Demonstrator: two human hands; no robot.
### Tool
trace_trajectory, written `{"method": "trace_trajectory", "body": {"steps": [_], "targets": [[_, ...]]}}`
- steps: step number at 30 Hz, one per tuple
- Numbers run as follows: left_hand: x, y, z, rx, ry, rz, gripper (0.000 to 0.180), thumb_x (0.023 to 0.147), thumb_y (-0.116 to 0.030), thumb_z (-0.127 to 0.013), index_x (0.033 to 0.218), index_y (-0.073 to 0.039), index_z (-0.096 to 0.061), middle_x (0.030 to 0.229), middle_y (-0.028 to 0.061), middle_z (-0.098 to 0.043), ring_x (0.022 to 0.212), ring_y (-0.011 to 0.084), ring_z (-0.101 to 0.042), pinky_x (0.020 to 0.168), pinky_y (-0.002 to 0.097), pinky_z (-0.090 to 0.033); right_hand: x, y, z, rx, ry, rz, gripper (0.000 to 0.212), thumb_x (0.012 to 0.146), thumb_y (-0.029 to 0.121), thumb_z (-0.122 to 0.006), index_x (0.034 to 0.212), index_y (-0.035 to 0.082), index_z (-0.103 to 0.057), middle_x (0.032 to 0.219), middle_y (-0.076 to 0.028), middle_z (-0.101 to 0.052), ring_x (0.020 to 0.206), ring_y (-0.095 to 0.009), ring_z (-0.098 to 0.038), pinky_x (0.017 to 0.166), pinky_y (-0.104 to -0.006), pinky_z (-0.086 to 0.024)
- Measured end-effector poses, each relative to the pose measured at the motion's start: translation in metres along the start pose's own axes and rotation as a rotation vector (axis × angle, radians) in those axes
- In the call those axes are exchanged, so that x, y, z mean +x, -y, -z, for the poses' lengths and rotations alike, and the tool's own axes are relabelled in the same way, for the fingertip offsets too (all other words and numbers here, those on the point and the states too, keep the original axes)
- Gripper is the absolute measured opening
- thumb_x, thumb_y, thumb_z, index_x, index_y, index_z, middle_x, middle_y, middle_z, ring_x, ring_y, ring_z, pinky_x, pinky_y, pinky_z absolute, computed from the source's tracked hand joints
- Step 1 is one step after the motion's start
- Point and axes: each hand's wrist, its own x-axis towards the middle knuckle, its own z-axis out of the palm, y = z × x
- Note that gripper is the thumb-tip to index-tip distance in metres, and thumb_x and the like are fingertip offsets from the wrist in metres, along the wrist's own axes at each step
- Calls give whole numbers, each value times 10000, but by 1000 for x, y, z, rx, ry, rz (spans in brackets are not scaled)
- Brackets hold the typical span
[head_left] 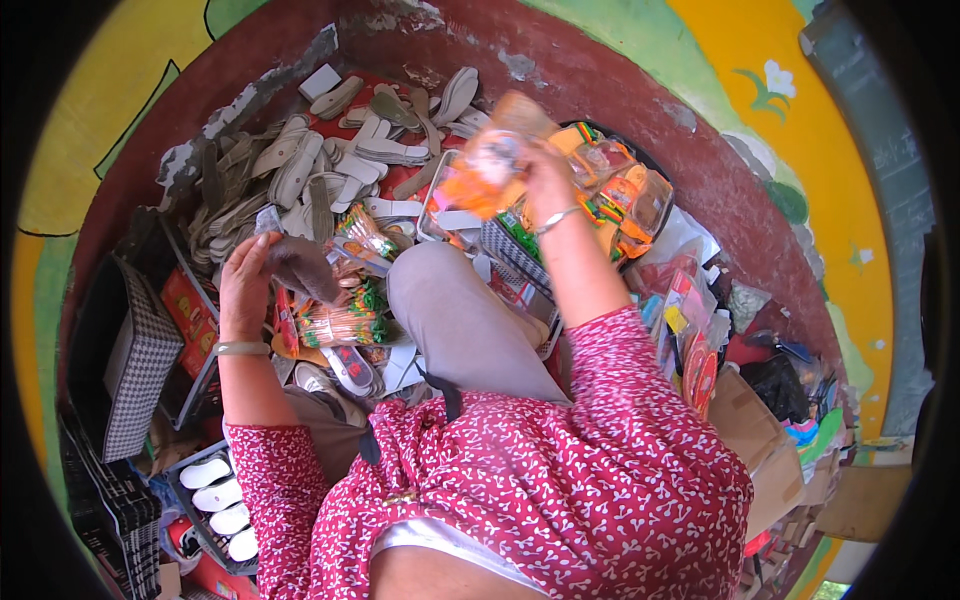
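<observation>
My left hand (245, 278) is raised at the left, its fingers closed. A soft grey-brown piece (303, 266), like folded cloth, hangs from it, and a small clear bluish scrap (268, 220) shows at the fingertips. My right hand (548, 182) is lifted over the right-hand pile and grips a clear-and-orange package (490, 168), smeared by motion. Below it stands a houndstooth-patterned box (510, 250). More orange packages (620, 195) lie in a dark-rimmed container beside the right hand. Bundles of thin sticks with green and orange ends (342, 326) lie below the left hand.
Many pale shoe soles (300, 165) are heaped against the red wall (420, 50). White soles fill a dark tray (185, 492) at lower left, near a houndstooth box lid (145, 355). Cardboard boxes (750, 435) and mixed packets stand at right. My grey-trousered knee (440, 290) rises in the middle.
</observation>
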Motion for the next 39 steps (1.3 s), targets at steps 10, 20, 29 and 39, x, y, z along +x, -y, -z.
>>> {"method": "trace_trajectory", "body": {"steps": [10, 20, 29, 39], "targets": [[-6, 0, 12, 218, -111, 111, 268, 895, -248, -545, 919, 4, -634, 763, -8, -583, 662, 44, -487, 593, 174, -364, 88, 52, 244, -431, -838, -34, 148, 736, 68, -663, 867, 46, -597, 708, -71, -581, 536, -159, -566, 452, -300, -463], [4, 18, 28, 197, -114, 156, 271, 903, -246, -529, 905, 7, -625, 815, 33, -625, 700, 73, -540, 638, 192, -410, 85, 71, 207, -1750, -796, -139, 500, 842, 345, -479, 1302, 156, -430, 1352, -122, -401, 1237, -318, -387, 989, -424, -340], [8, 25, 29, 227, -116, 221, 266, 902, -243, -530, 891, 7, -618, 803, 36, -620, 707, 82, -551, 654, 198, -427, 90, 13, 216, -2026, -324, -198, 581, 873, 383, -390, 1373, 104, -286, 1458, -55, -227, 1346, -221, -202, 1056, -430, -210], [5, 24, 34, 188, -94, 159, 279, 898, -259, -527, 958, -3, -619, 828, 15, -604, 711, 68, -517, 646, 193, -397, 122, 29, 244, -1764, -270, -215, 608, 810, 436, -468, 1258, 26, -444, 1298, -241, -425, 1217, -359, -406, 1019, -399, -309]]}}
